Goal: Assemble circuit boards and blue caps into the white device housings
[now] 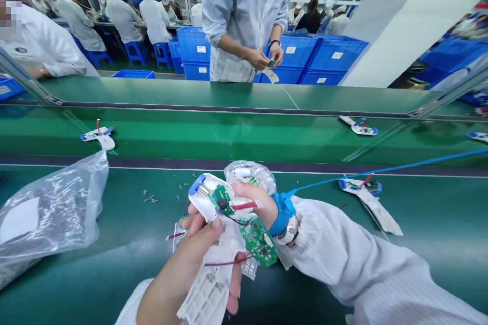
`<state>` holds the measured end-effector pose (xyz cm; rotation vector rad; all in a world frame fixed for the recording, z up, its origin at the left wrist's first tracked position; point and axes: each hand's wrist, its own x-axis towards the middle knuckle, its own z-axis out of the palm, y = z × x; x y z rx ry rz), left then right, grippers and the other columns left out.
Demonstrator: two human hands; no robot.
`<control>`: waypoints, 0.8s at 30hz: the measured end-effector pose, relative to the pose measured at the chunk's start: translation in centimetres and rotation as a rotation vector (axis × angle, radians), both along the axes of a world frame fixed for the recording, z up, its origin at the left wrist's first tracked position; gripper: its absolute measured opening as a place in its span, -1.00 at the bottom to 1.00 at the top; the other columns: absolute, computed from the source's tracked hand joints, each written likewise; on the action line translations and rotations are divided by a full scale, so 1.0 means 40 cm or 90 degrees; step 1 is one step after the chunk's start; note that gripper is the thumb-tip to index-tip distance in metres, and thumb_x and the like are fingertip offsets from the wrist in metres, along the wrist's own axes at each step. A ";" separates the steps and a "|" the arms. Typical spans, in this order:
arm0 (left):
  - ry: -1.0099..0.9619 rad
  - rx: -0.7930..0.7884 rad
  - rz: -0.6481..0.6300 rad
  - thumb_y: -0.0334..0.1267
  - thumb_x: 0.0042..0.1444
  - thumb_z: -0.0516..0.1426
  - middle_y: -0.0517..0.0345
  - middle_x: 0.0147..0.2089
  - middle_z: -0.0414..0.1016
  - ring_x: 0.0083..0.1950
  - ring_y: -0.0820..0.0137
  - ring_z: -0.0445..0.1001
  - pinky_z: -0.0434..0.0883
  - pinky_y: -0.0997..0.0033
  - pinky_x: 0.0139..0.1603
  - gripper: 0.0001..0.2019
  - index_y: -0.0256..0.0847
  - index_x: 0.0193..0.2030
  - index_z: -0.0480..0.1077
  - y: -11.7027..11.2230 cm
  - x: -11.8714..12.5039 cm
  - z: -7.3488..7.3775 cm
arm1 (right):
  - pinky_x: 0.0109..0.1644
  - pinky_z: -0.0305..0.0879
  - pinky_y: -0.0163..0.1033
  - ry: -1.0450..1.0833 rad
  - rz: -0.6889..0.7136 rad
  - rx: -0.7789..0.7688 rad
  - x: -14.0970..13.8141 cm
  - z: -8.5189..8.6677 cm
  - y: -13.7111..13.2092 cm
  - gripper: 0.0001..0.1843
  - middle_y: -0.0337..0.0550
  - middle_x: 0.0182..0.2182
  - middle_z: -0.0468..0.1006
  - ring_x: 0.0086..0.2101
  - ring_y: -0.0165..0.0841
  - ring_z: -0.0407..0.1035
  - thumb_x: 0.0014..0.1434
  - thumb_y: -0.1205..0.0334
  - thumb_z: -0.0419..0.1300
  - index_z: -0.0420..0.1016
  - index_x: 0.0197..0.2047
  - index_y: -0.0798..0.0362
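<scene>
My left hand (183, 269) grips a white plastic housing (211, 284) with a blue tip at its far end. Two green circuit boards, a small one (222, 199) and a larger one (259, 238), hang on red and dark wires over the housing. My right hand (255, 203) reaches in from the right and pinches the wires and the small board against the housing. A blue wrist strap (282, 212) with a blue cord sits on my right wrist.
A clear plastic bag (49, 218) lies at the left, a smaller bag (251, 172) behind my hands, loose screws (150, 198) between. Finished-looking assemblies lie at right (368, 195) and on the conveyor belt (99, 134). A person in a white coat stands opposite (244, 15).
</scene>
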<state>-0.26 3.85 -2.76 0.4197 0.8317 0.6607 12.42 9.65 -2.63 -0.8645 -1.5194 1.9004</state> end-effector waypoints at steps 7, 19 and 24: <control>0.346 0.166 0.311 0.01 -0.19 0.27 0.08 -0.51 0.51 -0.51 0.32 0.43 0.31 0.42 -0.53 -0.69 -0.21 -0.46 0.45 0.023 -0.048 0.009 | -0.43 0.32 -0.24 0.226 -0.135 -0.137 0.015 0.010 -0.023 -0.43 -0.05 -0.44 0.48 -0.43 -0.29 0.39 0.02 -0.23 -0.09 0.37 -0.25 0.12; 0.159 0.244 0.385 -0.26 -0.27 0.37 0.12 -0.35 0.60 -0.39 0.37 0.53 0.45 0.47 -0.33 -0.65 -0.16 -0.24 0.52 -0.020 0.077 -0.051 | -0.23 0.30 -0.23 0.137 -0.503 0.232 -0.004 -0.006 -0.078 -0.57 -0.15 -0.34 0.39 -0.39 -0.36 0.30 0.15 -0.20 -0.01 0.29 -0.18 0.00; 0.162 0.305 0.476 -0.33 -0.32 0.39 0.22 -0.36 0.60 -0.40 0.46 0.52 0.46 0.58 -0.34 -0.67 -0.11 -0.31 0.52 -0.017 0.048 -0.043 | -0.33 0.28 -0.27 0.046 -0.463 0.067 0.002 -0.022 -0.066 -0.61 -0.15 -0.37 0.39 -0.39 -0.37 0.30 0.19 -0.10 -0.06 0.32 -0.23 0.05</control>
